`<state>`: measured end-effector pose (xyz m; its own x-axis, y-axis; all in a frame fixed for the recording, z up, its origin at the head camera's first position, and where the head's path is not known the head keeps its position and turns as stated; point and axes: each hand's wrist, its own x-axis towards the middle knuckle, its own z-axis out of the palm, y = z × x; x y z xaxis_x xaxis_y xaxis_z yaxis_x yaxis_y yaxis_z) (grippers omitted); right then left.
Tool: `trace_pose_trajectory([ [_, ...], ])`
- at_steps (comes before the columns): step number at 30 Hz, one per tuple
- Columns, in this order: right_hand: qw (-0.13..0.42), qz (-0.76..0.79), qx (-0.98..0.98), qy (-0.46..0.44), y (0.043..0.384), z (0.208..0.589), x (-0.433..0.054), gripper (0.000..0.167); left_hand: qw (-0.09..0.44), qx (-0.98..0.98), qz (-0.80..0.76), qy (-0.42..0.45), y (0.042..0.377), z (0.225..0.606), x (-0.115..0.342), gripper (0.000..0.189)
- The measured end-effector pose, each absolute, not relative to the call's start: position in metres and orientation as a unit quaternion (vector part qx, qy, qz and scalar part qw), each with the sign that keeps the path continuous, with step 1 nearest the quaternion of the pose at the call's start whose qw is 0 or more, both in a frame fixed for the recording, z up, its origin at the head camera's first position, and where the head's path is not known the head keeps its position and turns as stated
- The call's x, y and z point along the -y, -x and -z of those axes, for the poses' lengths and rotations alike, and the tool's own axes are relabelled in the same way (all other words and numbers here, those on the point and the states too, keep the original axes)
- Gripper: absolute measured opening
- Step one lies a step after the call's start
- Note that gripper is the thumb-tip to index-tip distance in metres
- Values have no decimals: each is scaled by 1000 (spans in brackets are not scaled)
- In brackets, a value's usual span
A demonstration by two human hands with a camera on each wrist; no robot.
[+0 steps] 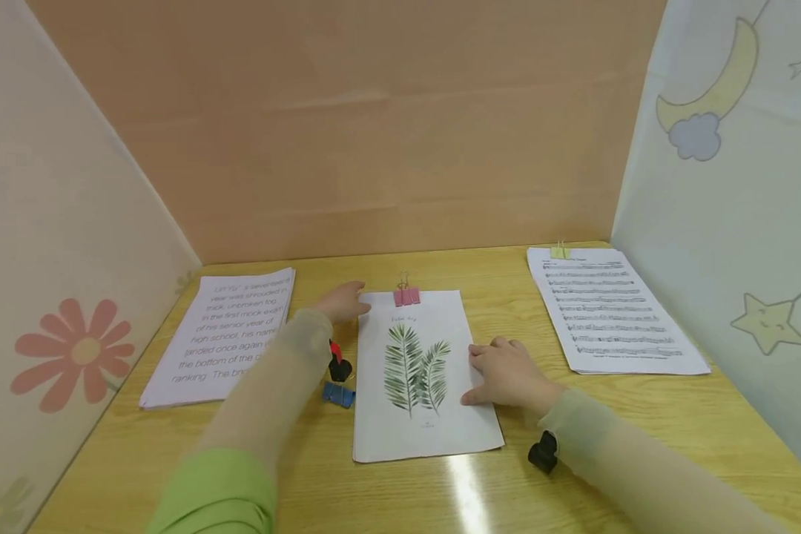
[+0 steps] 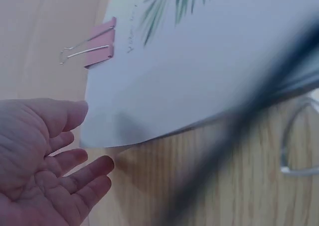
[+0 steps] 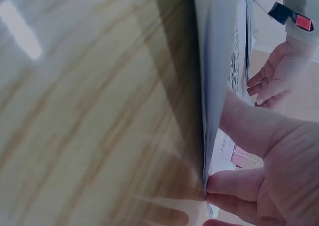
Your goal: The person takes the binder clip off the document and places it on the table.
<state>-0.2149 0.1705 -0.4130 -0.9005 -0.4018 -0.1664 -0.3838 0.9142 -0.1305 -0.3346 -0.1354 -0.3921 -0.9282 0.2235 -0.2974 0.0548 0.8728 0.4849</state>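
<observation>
A stack of paper [image 1: 374, 430] with a green fern print lies in the middle of the table, a pink binder clip [image 1: 407, 297] on its top edge. At the stack's top left corner is my left hand [image 1: 342, 301], fingers loosely bent; in the left wrist view its thumb [image 2: 77, 114] is beside the corner, and whether it touches is unclear. My right hand [image 1: 510, 374] rests at the right edge. In the right wrist view its thumb [image 3: 239, 119] lies over the top sheet and its fingertips [image 3: 217, 182] touch the stack's side.
A blue binder clip [image 1: 338, 394] lies left of the stack, partly by the left wrist's black strap piece [image 1: 340, 368]. Printed text sheets [image 1: 207, 334] lie at left, partly behind my left arm. At right is sheet music [image 1: 607, 319] with a yellow clip [image 1: 560, 252]. Walls enclose the table [image 1: 400, 497].
</observation>
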Motion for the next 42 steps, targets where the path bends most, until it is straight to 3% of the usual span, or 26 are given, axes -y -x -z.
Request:
trace_pose_trajectory([
  [22,90,38,-971,216,215,411,-169,77,54,-947,-318,10,344,408,120,19],
  [28,99,44,-971,213,216,410,-169,75,41,-938,-342,27,345,409,120,17],
  [32,98,67,-969,216,219,406,-172,62,32,-927,-373,36,346,408,124,18],
  [42,56,166,-961,213,237,380,-173,53,2,-903,-429,25,335,387,124,19],
])
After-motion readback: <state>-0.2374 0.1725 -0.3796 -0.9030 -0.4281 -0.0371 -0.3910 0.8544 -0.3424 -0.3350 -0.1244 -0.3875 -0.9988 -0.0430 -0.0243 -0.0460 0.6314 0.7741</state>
